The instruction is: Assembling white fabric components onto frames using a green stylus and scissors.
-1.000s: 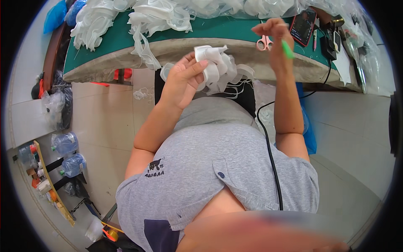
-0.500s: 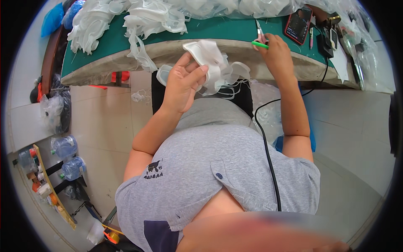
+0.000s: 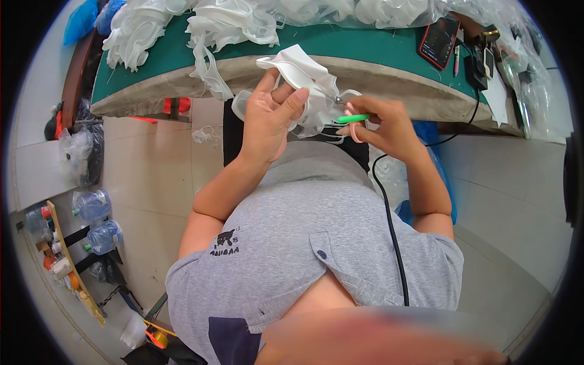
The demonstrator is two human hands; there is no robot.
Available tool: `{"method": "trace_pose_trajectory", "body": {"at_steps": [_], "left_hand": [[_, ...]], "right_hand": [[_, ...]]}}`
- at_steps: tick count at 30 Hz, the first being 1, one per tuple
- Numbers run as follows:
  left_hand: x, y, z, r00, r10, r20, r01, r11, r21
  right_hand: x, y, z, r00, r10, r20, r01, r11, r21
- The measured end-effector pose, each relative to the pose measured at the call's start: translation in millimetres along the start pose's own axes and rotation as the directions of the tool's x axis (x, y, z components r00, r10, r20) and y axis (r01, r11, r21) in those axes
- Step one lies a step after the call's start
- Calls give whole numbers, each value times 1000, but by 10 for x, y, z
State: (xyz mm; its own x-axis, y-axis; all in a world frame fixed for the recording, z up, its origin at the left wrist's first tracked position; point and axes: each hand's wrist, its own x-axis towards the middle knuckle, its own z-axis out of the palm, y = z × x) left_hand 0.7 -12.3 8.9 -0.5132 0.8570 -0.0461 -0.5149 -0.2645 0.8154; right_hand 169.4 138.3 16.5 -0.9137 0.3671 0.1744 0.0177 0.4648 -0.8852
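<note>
My left hand [image 3: 267, 118] pinches a white padded fabric piece [image 3: 298, 68] with curved edges, holding it up in front of the table edge. More white pieces [image 3: 316, 115] and thin strips hang from it above my lap. In my right hand [image 3: 389, 125] is a pair of scissors [image 3: 356, 118] with pink and green handles, fingers around the loops. The blades point left at the hanging fabric, just right of my left thumb. Whether they are parted or closed on the cloth is hard to see.
Piles of similar white pieces [image 3: 234, 24] lie on the green tabletop [image 3: 365, 45]. A phone [image 3: 438, 42], a pink pen [image 3: 456, 61] and a black adapter [image 3: 476, 74] sit at the right. A black cable [image 3: 389, 225] runs across my shirt. Large water bottles [image 3: 103, 237] stand at the left.
My right hand has brought the scissors down and left from the table edge to the white fabric. My left hand has tilted the piece slightly and keeps hold of it.
</note>
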Motion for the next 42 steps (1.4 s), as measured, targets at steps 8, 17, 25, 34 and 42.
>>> {"method": "trace_pose_trajectory", "body": {"at_steps": [8,17,25,34,42], "left_hand": [[5,8,8,1000,-2,21,2,1000,-6],[-1,-6,18,999,-19,33,20,999,-27],[-27,-49,76,997,70,32,-74,989,126],[-18,-45,-7,989,143,45,-149,972,182],[-17,-107,93,996,85,-16,-81,985,149]], "right_hand": [[-32,119,141,982,181,51,-185,979,88],[31,91,182,996,88,-5,-88,996,-20],[73,-2,189,996,91,-15,-91,995,-45],[88,46,-181,965,191,179,-226,953,202],[398,-54,254,987,56,-152,-7,952,308]]}}
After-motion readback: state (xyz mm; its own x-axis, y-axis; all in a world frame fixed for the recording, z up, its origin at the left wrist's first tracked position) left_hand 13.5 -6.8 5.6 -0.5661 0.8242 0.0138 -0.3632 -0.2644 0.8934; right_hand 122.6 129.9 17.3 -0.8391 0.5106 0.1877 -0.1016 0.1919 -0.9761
